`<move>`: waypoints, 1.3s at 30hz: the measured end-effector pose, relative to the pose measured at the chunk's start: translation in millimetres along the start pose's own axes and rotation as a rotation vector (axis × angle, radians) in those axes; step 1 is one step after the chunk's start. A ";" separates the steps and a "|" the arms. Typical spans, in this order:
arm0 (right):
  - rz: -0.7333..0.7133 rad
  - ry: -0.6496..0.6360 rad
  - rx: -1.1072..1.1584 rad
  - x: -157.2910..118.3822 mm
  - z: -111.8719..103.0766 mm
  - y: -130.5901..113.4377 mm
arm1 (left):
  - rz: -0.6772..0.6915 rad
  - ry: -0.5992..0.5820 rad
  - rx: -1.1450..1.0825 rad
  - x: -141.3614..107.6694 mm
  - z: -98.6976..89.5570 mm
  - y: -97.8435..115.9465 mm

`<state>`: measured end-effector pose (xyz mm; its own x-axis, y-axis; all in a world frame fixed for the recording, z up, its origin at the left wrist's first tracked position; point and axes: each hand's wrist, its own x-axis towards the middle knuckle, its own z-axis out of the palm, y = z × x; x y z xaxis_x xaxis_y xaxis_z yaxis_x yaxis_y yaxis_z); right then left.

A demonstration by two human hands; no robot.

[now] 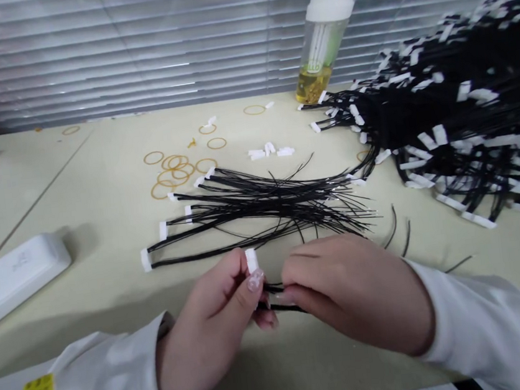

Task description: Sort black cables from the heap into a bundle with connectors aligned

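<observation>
My left hand [224, 315] pinches a white plug connector [252, 261] between thumb and fingers, its top end sticking up past the thumb. Black wires [285, 308] run from the connector across to my right hand [346, 288], whose fingers are closed round them. The far ends of these wires are partly hidden under the right hand. Just beyond both hands lies a bundle of black wire harnesses [261, 204]. White connectors [146, 260] sit at their left ends, and loose wire ends fan out to the right.
Yellow rubber bands [175, 170] and small white connectors [270, 150] lie behind the bundle. A large heap of black harnesses [475, 101] fills the right side. A bottle [325, 43] with yellow liquid stands by the blinds. At left lies a white plastic device [20, 278].
</observation>
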<state>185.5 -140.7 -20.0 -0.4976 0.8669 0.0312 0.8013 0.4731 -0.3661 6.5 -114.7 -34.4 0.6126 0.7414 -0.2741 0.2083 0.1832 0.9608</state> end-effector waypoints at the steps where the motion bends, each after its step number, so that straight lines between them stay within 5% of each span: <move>1: -0.003 0.008 -0.004 0.2 0.2 -0.2 | -0.003 0.003 -0.001 0.0 0.2 0.0; 11: 0.080 -0.115 0.192 6.3 -4.9 -0.5 | 0.021 -0.004 0.034 0.9 0.9 2.8; 27: 0.046 -0.125 0.033 2.8 -7.1 -1.1 | -0.022 -0.009 -0.013 -0.1 -2.5 -1.8; 39: -0.046 0.028 -0.125 1.2 -7.6 0.9 | -0.038 -0.001 -0.047 0.8 -1.4 0.3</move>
<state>188.2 -138.0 -13.2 -0.5270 0.8469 0.0715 0.8139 0.5271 -0.2446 6.0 -113.2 -34.3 0.6053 0.7329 -0.3105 0.1952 0.2415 0.9506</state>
